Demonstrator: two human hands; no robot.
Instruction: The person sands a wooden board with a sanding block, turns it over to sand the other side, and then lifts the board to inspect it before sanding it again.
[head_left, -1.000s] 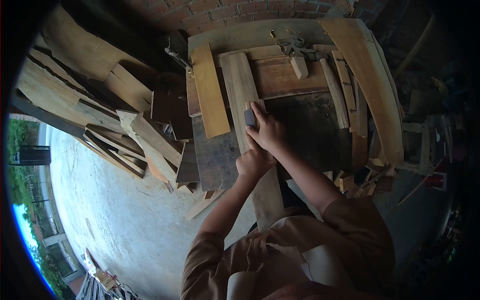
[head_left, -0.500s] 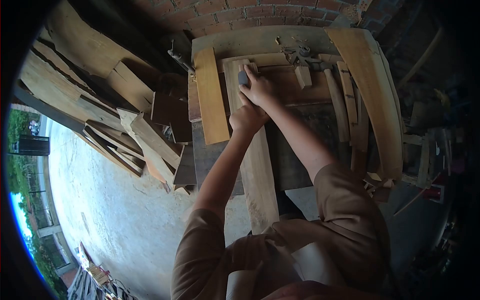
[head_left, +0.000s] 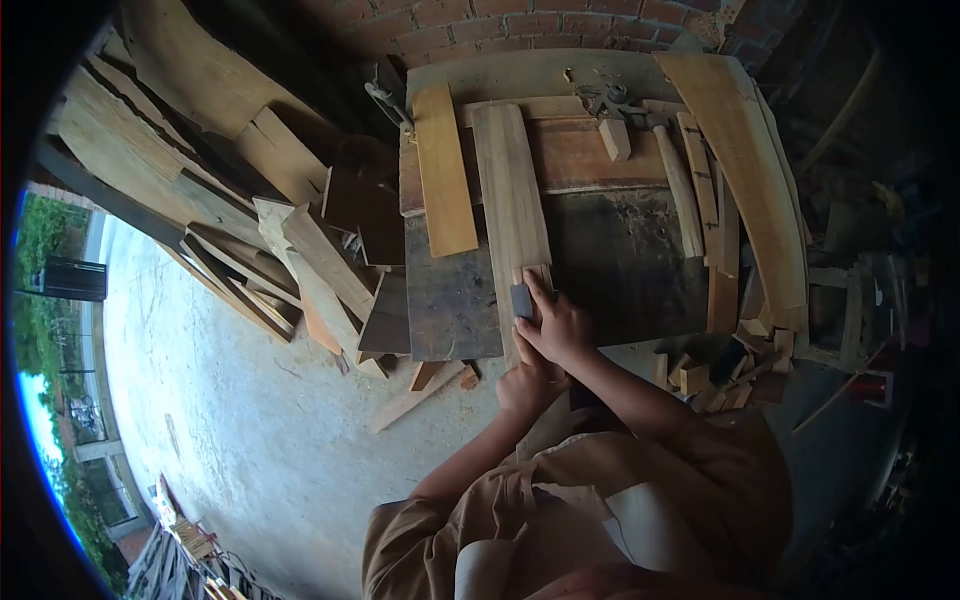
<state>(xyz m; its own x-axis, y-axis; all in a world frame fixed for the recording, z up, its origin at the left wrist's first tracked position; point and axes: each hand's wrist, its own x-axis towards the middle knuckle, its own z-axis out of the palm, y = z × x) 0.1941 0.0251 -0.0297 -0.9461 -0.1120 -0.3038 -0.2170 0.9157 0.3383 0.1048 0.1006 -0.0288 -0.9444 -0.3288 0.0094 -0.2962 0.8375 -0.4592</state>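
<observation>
A long pale plank [head_left: 508, 180] lies lengthwise on the dark workbench [head_left: 625, 265]. My right hand [head_left: 556, 326] grips a small grey-faced block [head_left: 522, 300] and presses it on the near end of the plank. My left hand [head_left: 524, 386] is closed right behind the right one, at the rear of the same block, over the bench's front edge. Both arms are bent close to my body.
A yellowish board [head_left: 444, 170] lies left of the plank. A wide curved board [head_left: 740, 140], a small wood block [head_left: 613, 138] and a wooden handle [head_left: 680, 190] lie to the right. Stacked boards [head_left: 250, 210] fill the left. Offcuts [head_left: 700, 375] lie below the bench; a brick wall [head_left: 500, 18] stands behind.
Both hands slid the block up to the plank's far end, then drew it back to the near end, where it is now. My arms have folded in.
</observation>
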